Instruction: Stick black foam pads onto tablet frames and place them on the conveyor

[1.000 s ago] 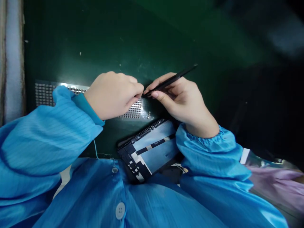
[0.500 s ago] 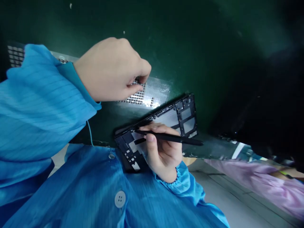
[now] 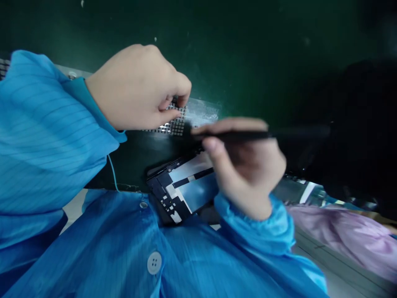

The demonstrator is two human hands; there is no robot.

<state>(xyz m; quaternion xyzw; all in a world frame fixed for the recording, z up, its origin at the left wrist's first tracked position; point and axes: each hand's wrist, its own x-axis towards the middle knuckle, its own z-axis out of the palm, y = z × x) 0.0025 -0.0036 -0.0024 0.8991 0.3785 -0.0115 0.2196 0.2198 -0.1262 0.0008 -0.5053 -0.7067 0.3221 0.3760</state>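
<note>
My left hand (image 3: 139,89) is closed, thumb and forefinger pinched at a clear sheet of small dark square pads (image 3: 176,126) on the dark green table. Part of the sheet is hidden under that hand. Blurred by motion, my right hand (image 3: 248,165) grips slim black tweezers (image 3: 245,135); their tip is close to the right end of the pad rows, and I cannot tell if it touches. Below lies a black phone frame (image 3: 192,188) with a silvery inner plate, tilted at the table's near edge, its right part hidden by my right hand.
Another strip of pads (image 3: 3,68) shows past my left sleeve. A large black shape (image 3: 350,124) fills the right side. A person's pink sleeve (image 3: 341,236) is at lower right. Small white specks (image 3: 82,3) dot the green table (image 3: 232,49).
My right hand has lifted the tweezers off the phone frame and moved them up and right to the pad sheet. My left hand keeps its pinch; the view has shifted slightly.
</note>
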